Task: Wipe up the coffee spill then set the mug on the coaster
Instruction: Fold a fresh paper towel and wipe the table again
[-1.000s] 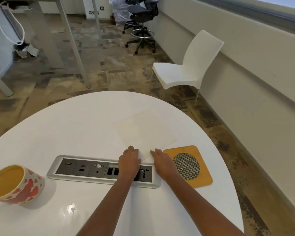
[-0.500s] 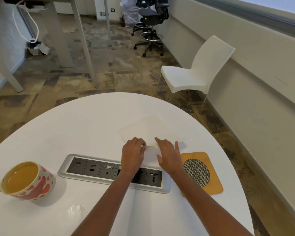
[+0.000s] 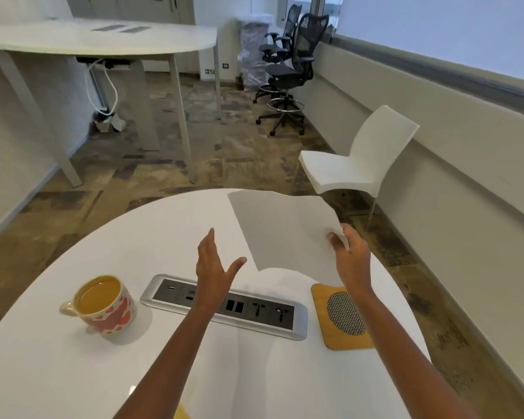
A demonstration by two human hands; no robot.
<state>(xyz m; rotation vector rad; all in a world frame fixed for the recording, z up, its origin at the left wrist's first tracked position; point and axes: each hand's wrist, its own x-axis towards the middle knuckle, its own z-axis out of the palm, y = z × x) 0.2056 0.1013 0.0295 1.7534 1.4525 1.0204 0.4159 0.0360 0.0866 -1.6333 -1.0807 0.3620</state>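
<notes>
A white paper napkin [image 3: 280, 228] hangs in the air over the far part of the round white table [image 3: 152, 237]; my right hand [image 3: 350, 255] pinches it at its right edge. My left hand [image 3: 214, 266] is raised beside the napkin with straight fingers, holding nothing. A cream mug with red hearts [image 3: 103, 305], full of light brown coffee, stands at the left. A square wooden coaster with a mesh disc [image 3: 342, 317] lies at the right, partly under my right forearm. A yellowish patch [image 3: 180, 414] shows at the table's near edge.
A silver power socket strip [image 3: 254, 309] is set into the table between mug and coaster. Beyond the table stand a white plastic chair [image 3: 357, 161], two black office chairs [image 3: 288, 74] and another white desk [image 3: 97, 40].
The napkin lay flat on the table under both hands; now my right hand has lifted it into the air. My left hand has let go and opened. The camera has tilted up.
</notes>
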